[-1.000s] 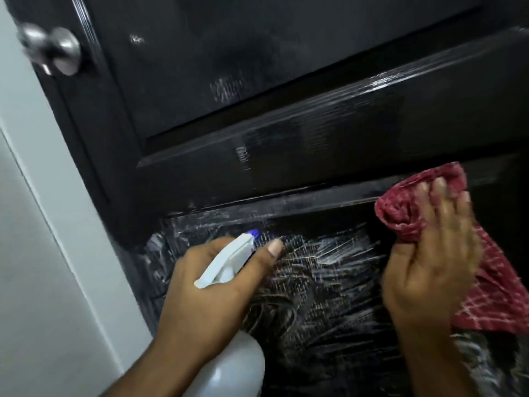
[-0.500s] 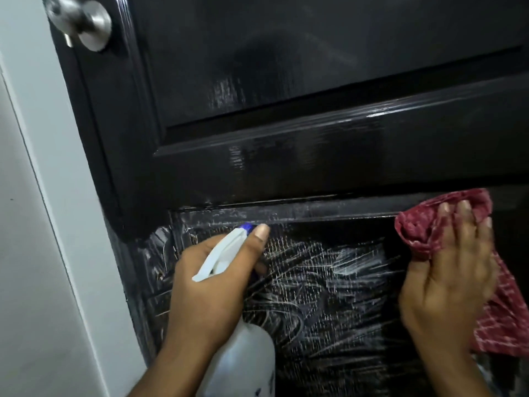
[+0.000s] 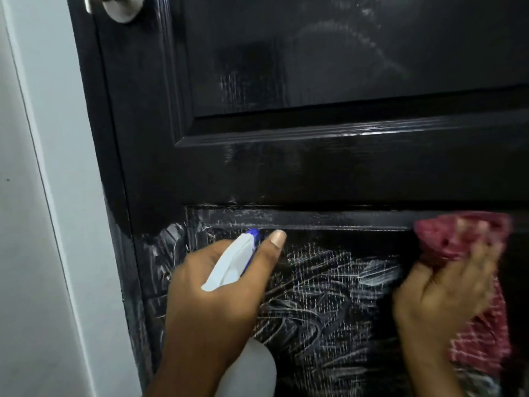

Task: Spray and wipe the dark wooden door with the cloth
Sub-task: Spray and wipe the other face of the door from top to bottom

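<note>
Left hand (image 3: 217,305) had its fingers wrapped round the white spray bottle (image 3: 229,267), thumb stretched beside the blue nozzle, right up at the dark wooden door (image 3: 315,173), just under the lower panel's top edge. Right hand (image 3: 440,296), blurred, gripped the red checked cloth (image 3: 481,348) against that panel. White streaks (image 3: 329,296) lay between them.

Right hand (image 3: 440,296) has slid the cloth (image 3: 461,236) slightly rightward
</note>
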